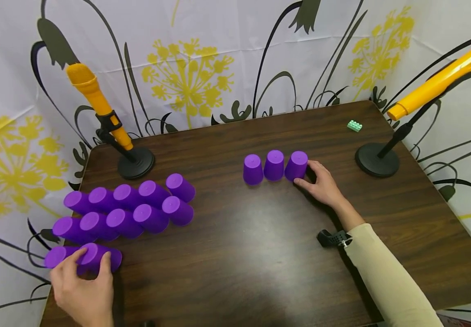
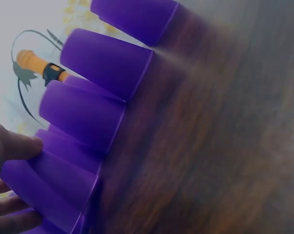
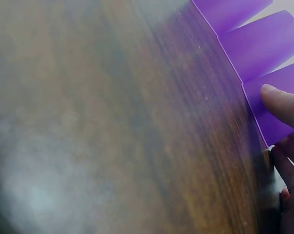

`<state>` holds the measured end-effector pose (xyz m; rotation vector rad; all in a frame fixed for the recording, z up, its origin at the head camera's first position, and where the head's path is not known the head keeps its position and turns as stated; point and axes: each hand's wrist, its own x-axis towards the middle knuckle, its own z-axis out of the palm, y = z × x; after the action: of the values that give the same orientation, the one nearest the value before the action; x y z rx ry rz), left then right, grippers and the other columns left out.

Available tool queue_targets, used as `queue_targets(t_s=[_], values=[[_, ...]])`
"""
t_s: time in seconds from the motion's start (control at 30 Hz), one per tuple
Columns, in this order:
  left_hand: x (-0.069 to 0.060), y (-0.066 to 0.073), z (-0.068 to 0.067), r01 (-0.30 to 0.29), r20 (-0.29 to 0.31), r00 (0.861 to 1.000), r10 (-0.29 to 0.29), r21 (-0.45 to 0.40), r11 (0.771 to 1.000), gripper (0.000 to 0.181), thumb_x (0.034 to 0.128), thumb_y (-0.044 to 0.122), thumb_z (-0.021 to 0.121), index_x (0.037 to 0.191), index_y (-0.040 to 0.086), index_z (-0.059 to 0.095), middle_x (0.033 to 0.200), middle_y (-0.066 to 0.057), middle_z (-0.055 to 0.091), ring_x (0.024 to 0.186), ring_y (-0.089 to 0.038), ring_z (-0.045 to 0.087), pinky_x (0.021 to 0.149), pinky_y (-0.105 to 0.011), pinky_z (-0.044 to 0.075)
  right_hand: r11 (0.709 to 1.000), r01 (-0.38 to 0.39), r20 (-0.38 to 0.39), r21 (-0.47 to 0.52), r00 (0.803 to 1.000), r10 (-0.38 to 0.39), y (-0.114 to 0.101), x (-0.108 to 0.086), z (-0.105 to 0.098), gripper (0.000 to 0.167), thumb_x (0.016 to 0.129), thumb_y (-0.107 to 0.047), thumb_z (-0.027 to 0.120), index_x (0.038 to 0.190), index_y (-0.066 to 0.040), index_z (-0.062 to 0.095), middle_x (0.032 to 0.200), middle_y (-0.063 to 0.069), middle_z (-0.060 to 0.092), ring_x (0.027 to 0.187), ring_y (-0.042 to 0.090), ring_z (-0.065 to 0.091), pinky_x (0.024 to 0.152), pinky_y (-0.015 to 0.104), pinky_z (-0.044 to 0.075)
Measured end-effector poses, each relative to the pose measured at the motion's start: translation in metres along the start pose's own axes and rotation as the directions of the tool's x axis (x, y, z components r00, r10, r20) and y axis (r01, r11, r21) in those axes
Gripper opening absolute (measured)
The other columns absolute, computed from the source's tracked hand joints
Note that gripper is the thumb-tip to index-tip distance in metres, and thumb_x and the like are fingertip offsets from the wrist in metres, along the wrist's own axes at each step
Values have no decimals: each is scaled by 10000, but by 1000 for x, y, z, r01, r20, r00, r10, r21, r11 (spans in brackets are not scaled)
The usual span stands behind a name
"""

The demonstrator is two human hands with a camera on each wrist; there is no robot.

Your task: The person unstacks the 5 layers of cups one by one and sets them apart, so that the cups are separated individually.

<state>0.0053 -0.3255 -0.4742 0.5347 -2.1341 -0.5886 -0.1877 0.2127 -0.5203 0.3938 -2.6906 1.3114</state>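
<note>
At the front left, my left hand (image 1: 82, 288) pinches an upside-down purple plastic cup (image 1: 95, 254) between thumb and fingers. Another purple cup (image 1: 57, 255) stands just left of it, partly hidden by the hand. Behind these, two rows of inverted purple cups (image 1: 124, 222) stand close together. Toward the table's middle, three more inverted cups form a short row. My right hand (image 1: 323, 186) holds the rightmost cup (image 1: 296, 164) of that row, its thumb (image 3: 281, 102) on the near side. The middle cup (image 1: 274, 164) and left cup (image 1: 253, 169) stand beside it.
An orange microphone-shaped object (image 1: 96, 97) on a black stand (image 1: 136, 162) is at the back left of the wooden table (image 1: 235, 263). At right, a yellow tube (image 1: 439, 79) leans on another black stand (image 1: 377, 160). A small green toy brick (image 1: 355, 126) lies near the back edge.
</note>
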Motion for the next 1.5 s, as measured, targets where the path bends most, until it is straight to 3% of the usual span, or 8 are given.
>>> queue_targets(t_s=[0.27, 0.4, 0.7, 1.03, 1.17, 1.3, 1.4, 1.5], values=[[3, 0, 7, 71, -40, 997, -68, 64, 995, 410, 690, 174, 895, 1063, 111, 740, 1057, -150, 631, 1091, -382, 560, 923, -488, 428, 1000, -1, 2, 8, 1000, 1, -1, 1, 1, 582, 844, -193, 783, 1325, 24, 535, 1290, 204, 570, 1258, 370, 481, 1066, 546, 329], [3, 3, 6, 69, -51, 997, -66, 65, 996, 390, 700, 111, 883, 1059, 71, 735, 1046, -160, 631, 1033, -363, 580, 869, -185, 406, 1000, 0, 2, 3, 1000, 0, -1, 1, 1, 586, 846, -199, 781, 1326, 27, 533, 1294, 209, 568, 1258, 375, 479, 1066, 550, 327], [-1, 1, 2, 86, -56, 995, -82, 67, 994, 403, 714, 113, 872, 1092, 87, 735, 1040, 368, 373, 956, -46, 513, 678, -17, 335, 1000, -8, 8, 7, 1000, 8, -1, 0, 2, 590, 847, -203, 781, 1334, 19, 530, 1303, 204, 564, 1265, 371, 475, 1070, 551, 322], [6, 43, -10, -56, -177, 983, 44, -66, 996, 332, 775, 200, 802, 1076, 68, 752, 1131, 233, 542, 1013, -51, 548, 692, -28, 442, 1000, 8, 1, 3, 1000, -8, -1, 1, 1, 589, 844, -188, 782, 1331, 24, 530, 1299, 207, 568, 1254, 369, 483, 1064, 549, 328], [2, 90, 4, -167, -209, 973, 99, -342, 925, 239, 748, 74, 794, 962, -24, 754, 1023, -83, 670, 963, -195, 596, 699, -83, 492, 1000, 4, 6, 4, 1000, -4, -2, 0, 2, 587, 848, -193, 780, 1333, 23, 529, 1299, 206, 567, 1254, 366, 484, 1066, 542, 331], [-10, 133, 28, -263, -138, 964, 226, -595, 760, 180, 744, -33, 749, 910, -96, 721, 959, -238, 650, 913, -297, 611, 699, -156, 535, 1000, -4, 13, 4, 1000, 3, -1, 0, 2, 587, 854, -202, 774, 1335, 26, 526, 1299, 211, 564, 1253, 373, 481, 1065, 547, 331], [-24, 154, 51, -245, 70, 919, 387, -669, 702, 256, 773, -14, 747, 1021, -56, 707, 1062, -194, 646, 976, -282, 607, 718, -215, 555, 1000, -5, 8, 6, 1000, 5, 0, -1, 2, 583, 851, -194, 777, 1331, 25, 529, 1292, 207, 566, 1253, 370, 482, 1065, 548, 331], [-35, 169, 74, -182, 334, 802, 495, -652, 736, 443, 800, 51, 768, 1225, 53, 646, 1224, -95, 598, 1090, -231, 579, 754, -291, 570, 1000, -3, 2, 8, 1000, 3, 0, -1, 0, 584, 846, -186, 783, 1330, 23, 531, 1287, 203, 569, 1252, 366, 484, 1066, 543, 332]])
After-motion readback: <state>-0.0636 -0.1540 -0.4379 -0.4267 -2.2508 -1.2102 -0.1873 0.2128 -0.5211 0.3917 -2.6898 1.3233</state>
